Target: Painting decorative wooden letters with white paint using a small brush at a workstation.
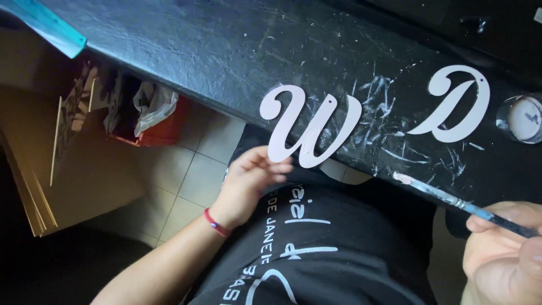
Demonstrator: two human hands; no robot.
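Matt pale cut-out letter point(307, 127) lies on a glossy, paint-streaked black tabletop point(226, 51).

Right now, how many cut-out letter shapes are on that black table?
2. A W-shaped letter overhangs the table's near edge, its lower left held by the left hand. A D-shaped letter lies flat farther right, beside a small round jar. More may lie out of frame.
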